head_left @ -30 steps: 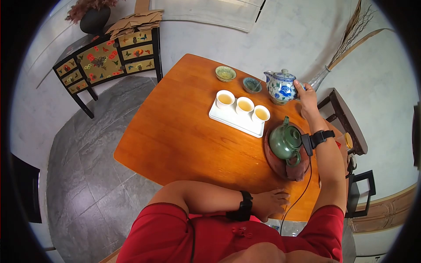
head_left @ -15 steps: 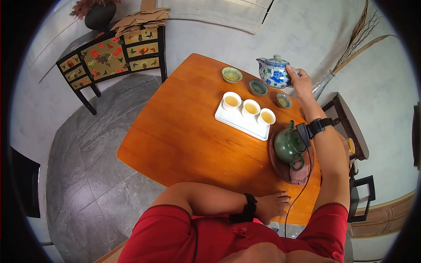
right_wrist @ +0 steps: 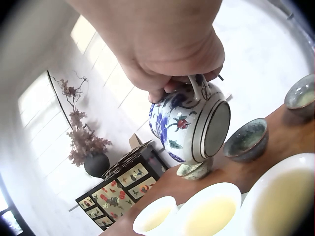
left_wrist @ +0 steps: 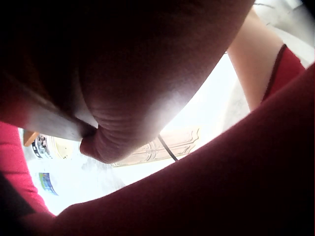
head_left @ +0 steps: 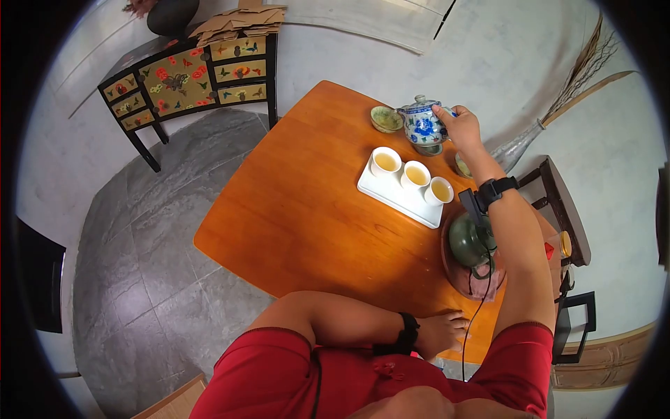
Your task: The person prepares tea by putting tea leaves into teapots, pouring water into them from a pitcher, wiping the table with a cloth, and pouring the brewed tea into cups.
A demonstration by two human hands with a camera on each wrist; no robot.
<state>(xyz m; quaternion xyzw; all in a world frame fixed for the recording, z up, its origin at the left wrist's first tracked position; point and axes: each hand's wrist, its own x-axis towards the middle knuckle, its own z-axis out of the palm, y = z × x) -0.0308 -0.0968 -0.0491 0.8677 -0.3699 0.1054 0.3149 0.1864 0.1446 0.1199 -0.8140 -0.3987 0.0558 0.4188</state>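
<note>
My right hand grips the handle of a blue-and-white flowered teapot, lifted over the far edge of the table. In the right wrist view its round base shows, and the pot leans. Its spout is close to a pale green bowl; below the pot is a darker bowl. A third bowl stands nearer my right arm. Three white cups of yellow tea stand on a white tray. My left hand rests with its fingers on the near table edge, holding nothing.
A green teapot sits on a round reddish-brown board, partly under my right forearm. A cable hangs beside it. Right of the table stand a dark stool and a vase of dry stems; a painted cabinet is at left.
The blue-and-white teapot, in my right hand, has moved left along the row of bowls, from near the third to between the first two. My left hand stays at the table edge.
</note>
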